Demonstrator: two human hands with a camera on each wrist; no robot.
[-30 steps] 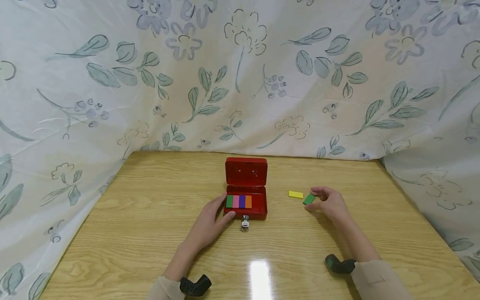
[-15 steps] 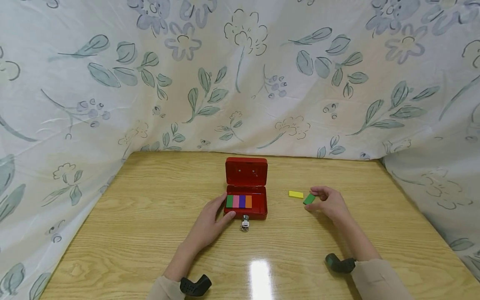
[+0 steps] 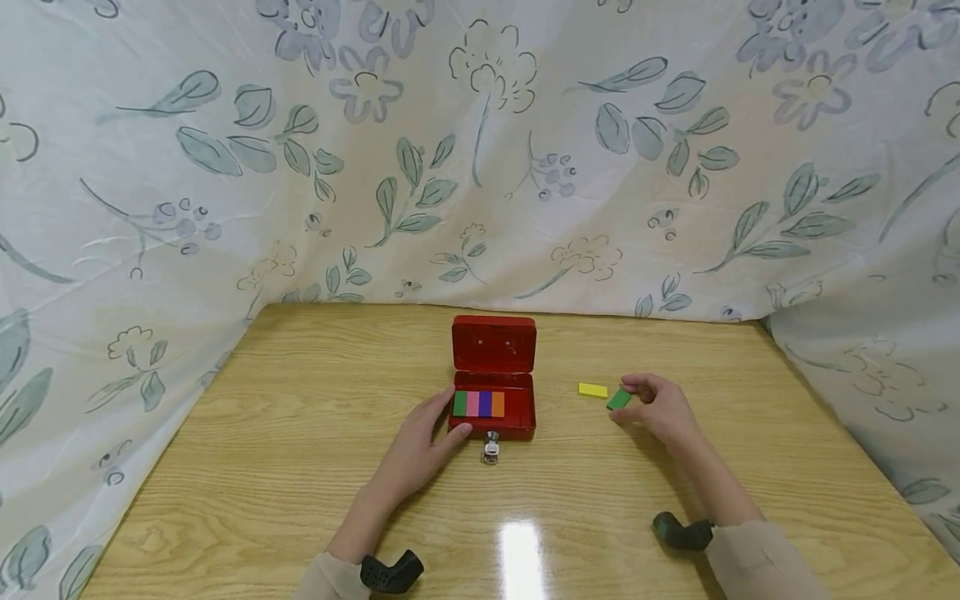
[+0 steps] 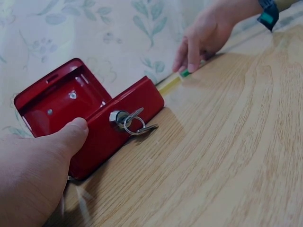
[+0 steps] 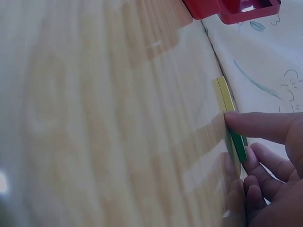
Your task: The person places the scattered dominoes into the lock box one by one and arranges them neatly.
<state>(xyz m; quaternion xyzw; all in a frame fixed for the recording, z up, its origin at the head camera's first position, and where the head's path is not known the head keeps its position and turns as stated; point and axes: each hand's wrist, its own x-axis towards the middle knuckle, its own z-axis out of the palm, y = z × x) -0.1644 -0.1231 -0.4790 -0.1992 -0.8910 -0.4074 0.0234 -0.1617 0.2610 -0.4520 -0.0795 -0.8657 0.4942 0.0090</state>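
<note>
A small red cash box [image 3: 519, 406] stands with its lid raised, a green, a pink, a purple and an orange block [image 3: 498, 404] side by side in its left part. My left hand [image 3: 415, 446] holds the box at its left end, thumb at the front rim and fingers along the side. Off to the right, my right hand [image 3: 663, 410] pinches a green block [image 3: 619, 399] between thumb and fingers, low at the tabletop. Just left of that lies a yellow block [image 3: 592, 390]. From the right wrist, the green block [image 5: 238, 146] shows under the thumb.
Keys on a ring [image 4: 137, 124] hang from the lock [image 4: 118, 118] on the box's front. The wooden table [image 3: 300, 375] is bordered at the back and sides by a floral cloth [image 3: 480, 208]. A dark wrist device [image 3: 681, 531] sits at each sleeve.
</note>
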